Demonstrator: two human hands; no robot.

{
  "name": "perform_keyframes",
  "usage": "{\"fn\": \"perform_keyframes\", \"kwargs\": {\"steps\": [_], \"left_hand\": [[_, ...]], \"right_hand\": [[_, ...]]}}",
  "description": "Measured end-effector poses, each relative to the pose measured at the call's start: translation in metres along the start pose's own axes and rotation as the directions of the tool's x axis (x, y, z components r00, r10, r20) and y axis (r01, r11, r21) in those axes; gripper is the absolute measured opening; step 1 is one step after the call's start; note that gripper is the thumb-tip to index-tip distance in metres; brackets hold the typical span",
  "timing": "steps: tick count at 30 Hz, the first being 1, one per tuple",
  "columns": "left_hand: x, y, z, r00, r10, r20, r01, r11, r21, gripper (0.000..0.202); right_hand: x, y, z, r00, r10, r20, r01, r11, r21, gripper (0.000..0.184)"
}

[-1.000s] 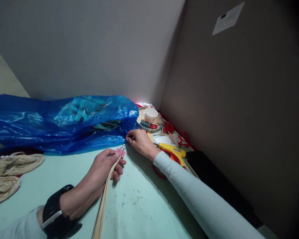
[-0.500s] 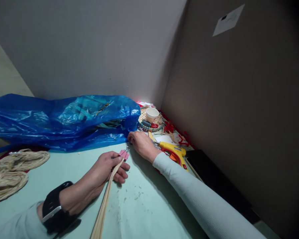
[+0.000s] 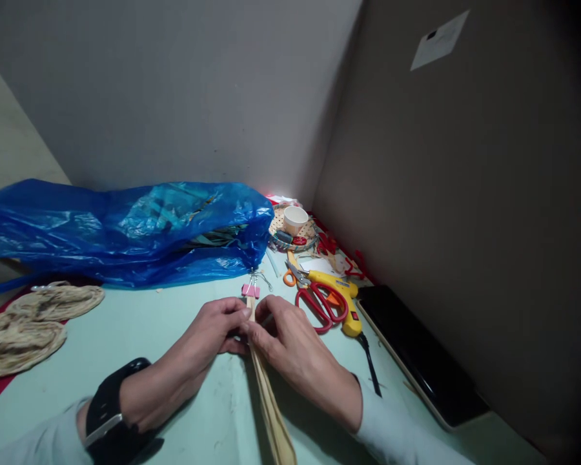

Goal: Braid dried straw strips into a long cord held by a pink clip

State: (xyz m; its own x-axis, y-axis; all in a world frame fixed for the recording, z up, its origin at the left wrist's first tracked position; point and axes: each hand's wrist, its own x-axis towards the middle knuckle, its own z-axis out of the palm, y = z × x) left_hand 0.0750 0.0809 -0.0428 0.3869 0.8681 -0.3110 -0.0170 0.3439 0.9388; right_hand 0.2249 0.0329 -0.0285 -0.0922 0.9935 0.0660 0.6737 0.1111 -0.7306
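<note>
A bundle of flat pale strips (image 3: 270, 407) lies on the light green table (image 3: 188, 413), running from the near edge up to a pink binder clip (image 3: 250, 290) clamped on its far end. My left hand (image 3: 208, 336), with a black watch on the wrist, pinches the strips just below the clip from the left. On the other side my right hand (image 3: 293, 352) has its fingers closed on the same strips. The fingertips of both hands meet at the bundle.
A crumpled blue plastic bag (image 3: 126, 232) lies along the back wall. Red-handled scissors (image 3: 317, 303) and a yellow glue gun (image 3: 341, 300) lie to the right, a woven tray with a white cup (image 3: 295, 219) behind them. A black flat object (image 3: 416, 358) sits far right, woven fibre pieces (image 3: 33, 320) far left.
My right hand has drawn back from the bag's edge to the strips beside my left hand. The bundle has swung round and now points straight away from me.
</note>
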Motion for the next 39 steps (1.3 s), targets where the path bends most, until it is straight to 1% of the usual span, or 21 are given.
{"fn": "perform_keyframes", "kwargs": {"steps": [2, 3, 4, 6, 8, 9, 10, 15, 18, 20, 24, 26, 28, 29, 31, 32, 33, 34, 37, 39], "left_hand": [[0.001, -0.001, 0.001, 1.000, 0.002, -0.014, -0.001, 0.998, 0.057, 0.022], [0.002, -0.001, 0.002, 1.000, -0.004, -0.023, 0.006, 0.996, 0.090, 0.024], [0.003, -0.001, 0.002, 0.999, -0.013, -0.030, 0.017, 0.992, 0.122, 0.026], [0.003, 0.000, 0.001, 0.999, -0.034, -0.039, 0.040, 0.983, 0.178, 0.027], [0.003, 0.001, 0.000, 0.998, -0.058, -0.036, 0.064, 0.974, 0.216, 0.027], [0.002, 0.002, -0.001, 0.997, -0.071, -0.033, 0.076, 0.970, 0.229, 0.026], [0.002, 0.003, -0.001, 0.996, -0.084, -0.030, 0.089, 0.967, 0.240, 0.027], [-0.001, 0.004, -0.003, 0.992, -0.125, 0.002, 0.120, 0.956, 0.268, 0.032], [-0.003, 0.002, -0.004, 0.995, -0.085, 0.055, 0.066, 0.955, 0.290, 0.035], [-0.004, 0.002, -0.007, 0.993, -0.077, 0.090, 0.048, 0.954, 0.294, 0.034], [-0.008, 0.003, -0.013, 0.985, -0.136, 0.109, 0.103, 0.959, 0.264, 0.029], [-0.010, 0.003, -0.016, 0.981, -0.151, 0.121, 0.116, 0.959, 0.259, 0.028], [-0.012, 0.002, -0.018, 0.975, -0.174, 0.136, 0.137, 0.959, 0.247, 0.027], [-0.013, 0.002, -0.018, 0.972, -0.187, 0.143, 0.150, 0.960, 0.238, 0.026], [-0.015, 0.002, -0.017, 0.967, -0.202, 0.156, 0.167, 0.962, 0.215, 0.025], [-0.016, 0.002, -0.015, 0.966, -0.202, 0.162, 0.168, 0.965, 0.202, 0.025], [-0.017, 0.002, -0.014, 0.964, -0.203, 0.173, 0.169, 0.967, 0.191, 0.025], [-0.017, 0.002, -0.012, 0.962, -0.204, 0.182, 0.172, 0.969, 0.177, 0.026], [-0.019, 0.000, -0.009, 0.956, -0.213, 0.201, 0.188, 0.973, 0.132, 0.028], [-0.020, -0.002, -0.009, 0.955, -0.225, 0.194, 0.205, 0.971, 0.121, 0.026]], "right_hand": [[-0.003, 0.002, 0.000, 1.000, 0.021, -0.003, -0.021, 0.999, 0.031, 0.020], [-0.003, 0.003, 0.001, 0.999, 0.042, 0.023, -0.044, 0.996, 0.078, 0.019], [-0.004, 0.005, 0.001, 0.995, 0.069, 0.076, -0.081, 0.985, 0.153, 0.018], [-0.004, 0.010, 0.003, 0.967, 0.114, 0.228, -0.190, 0.920, 0.344, 0.015], [-0.003, 0.016, 0.005, 0.924, 0.119, 0.363, -0.297, 0.822, 0.485, 0.014], [-0.002, 0.018, 0.006, 0.911, 0.114, 0.397, -0.327, 0.788, 0.522, 0.014], [-0.002, 0.019, 0.007, 0.906, 0.113, 0.408, -0.337, 0.776, 0.534, 0.013], [-0.004, 0.019, 0.007, 0.929, 0.130, 0.346, -0.289, 0.839, 0.461, 0.008], [-0.006, 0.018, 0.007, 0.940, 0.110, 0.323, -0.251, 0.864, 0.437, 0.009], [-0.006, 0.019, 0.007, 0.951, 0.108, 0.289, -0.219, 0.896, 0.386, 0.010], [-0.006, 0.024, 0.004, 0.970, 0.112, 0.217, -0.174, 0.940, 0.292, 0.010], [-0.005, 0.025, 0.002, 0.966, 0.131, 0.225, -0.195, 0.936, 0.292, 0.012], [-0.005, 0.024, 0.002, 0.956, 0.155, 0.248, -0.236, 0.909, 0.343, 0.014], [-0.005, 0.023, 0.003, 0.947, 0.174, 0.269, -0.273, 0.879, 0.392, 0.015], [-0.006, 0.021, 0.004, 0.921, 0.206, 0.331, -0.360, 0.775, 0.519, 0.017], [-0.007, 0.020, 0.005, 0.912, 0.209, 0.353, -0.386, 0.725, 0.570, 0.019], [-0.007, 0.019, 0.006, 0.908, 0.207, 0.364, -0.398, 0.694, 0.600, 0.021], [-0.008, 0.018, 0.006, 0.909, 0.201, 0.366, -0.396, 0.691, 0.605, 0.024], [-0.009, 0.016, 0.004, 0.923, 0.192, 0.335, -0.347, 0.790, 0.506, 0.027], [-0.009, 0.016, 0.001, 0.922, 0.191, 0.338, -0.335, 0.831, 0.445, 0.027]]}}
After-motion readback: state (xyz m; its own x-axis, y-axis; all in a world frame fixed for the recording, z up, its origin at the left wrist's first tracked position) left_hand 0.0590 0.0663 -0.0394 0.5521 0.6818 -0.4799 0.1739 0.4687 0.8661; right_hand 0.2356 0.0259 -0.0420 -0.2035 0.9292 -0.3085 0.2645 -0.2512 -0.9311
